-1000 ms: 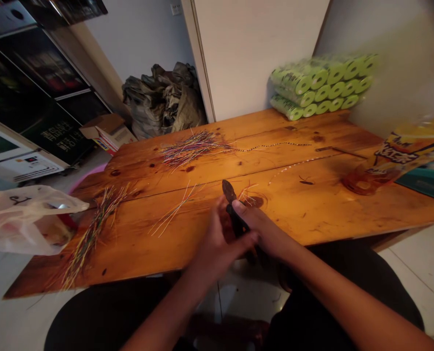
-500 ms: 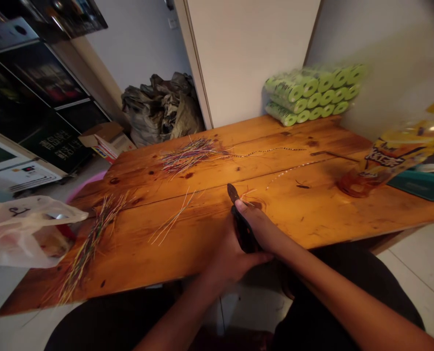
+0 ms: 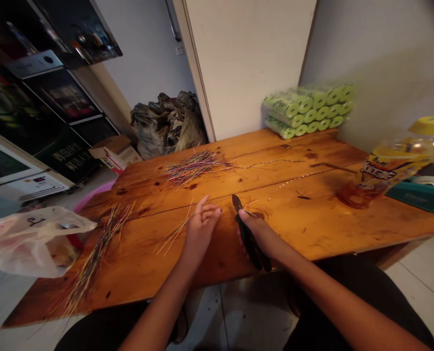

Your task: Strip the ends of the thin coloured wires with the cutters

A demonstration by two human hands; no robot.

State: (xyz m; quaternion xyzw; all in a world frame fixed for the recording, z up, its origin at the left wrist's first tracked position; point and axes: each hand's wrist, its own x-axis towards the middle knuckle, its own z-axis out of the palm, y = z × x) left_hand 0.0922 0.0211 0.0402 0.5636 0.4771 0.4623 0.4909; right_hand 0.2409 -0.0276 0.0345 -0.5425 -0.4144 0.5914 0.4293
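My right hand (image 3: pixel 259 231) grips a pair of pliers (image 3: pixel 251 246) with black handles, their dark jaws pointing away from me over the wooden table. A few thin wires (image 3: pixel 252 207) stick out beside the jaws near my right thumb. My left hand (image 3: pixel 200 226) is off the pliers, its fingers loosely bent and apart, with nothing visible in it. Just left of it, a few loose pale wires (image 3: pixel 175 236) lie on the table. Farther back is a large heap of coloured wires (image 3: pixel 197 168). A long bundle of wires (image 3: pixel 102 243) lies at the left.
On the left stands a white plastic bag (image 3: pixel 37 239). To the right are a tilted-looking drink bottle (image 3: pixel 381 170) with a yellow cap and a teal tape dispenser (image 3: pixel 418 192). Green wrapped rolls (image 3: pixel 308 112) are stacked at the back of the wooden table (image 3: pixel 312 229).
My left hand has let go of the pliers and moved left toward the few loose wires. My right hand keeps its grip on the pliers. The camera view has tilted up slightly.
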